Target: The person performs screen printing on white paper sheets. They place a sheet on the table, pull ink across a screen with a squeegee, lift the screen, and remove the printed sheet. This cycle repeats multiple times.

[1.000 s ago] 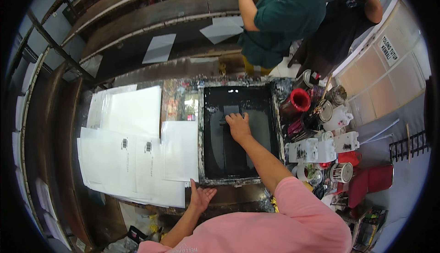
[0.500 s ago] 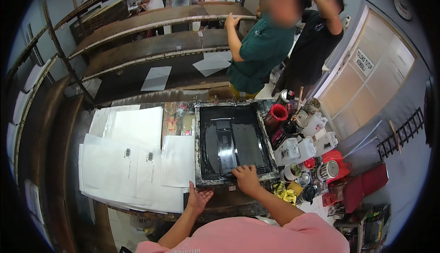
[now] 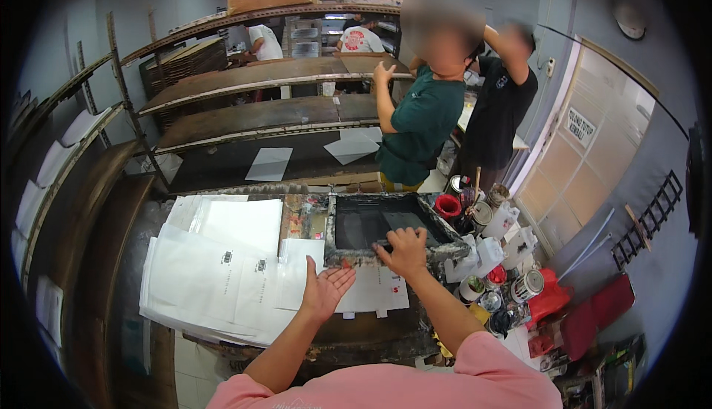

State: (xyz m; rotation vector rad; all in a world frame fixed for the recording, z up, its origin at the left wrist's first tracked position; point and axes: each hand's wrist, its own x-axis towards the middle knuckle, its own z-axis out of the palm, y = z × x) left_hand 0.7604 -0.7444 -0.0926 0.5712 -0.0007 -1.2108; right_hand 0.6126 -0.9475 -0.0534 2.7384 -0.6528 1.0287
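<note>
Plainly, the risk lies in the lift: the right hand [image 3: 404,252] grips the near edge of the screen-printing frame [image 3: 386,225], raised over the printed sheet [image 3: 371,294], and a slip could smear it. The left hand [image 3: 324,290] hovers spread wide, palm up, holding nothing. Stacked white sheets [image 3: 215,275] crowd the stained table [image 3: 356,338]; ink cans [image 3: 512,287] stand right, racks [image 3: 245,112] and people far.

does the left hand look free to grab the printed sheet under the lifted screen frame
Probably yes. The left hand hovers open, palm up, right beside the printed sheet, and the right hand holds the screen frame raised at its near edge, so nothing seems to block it.
</note>
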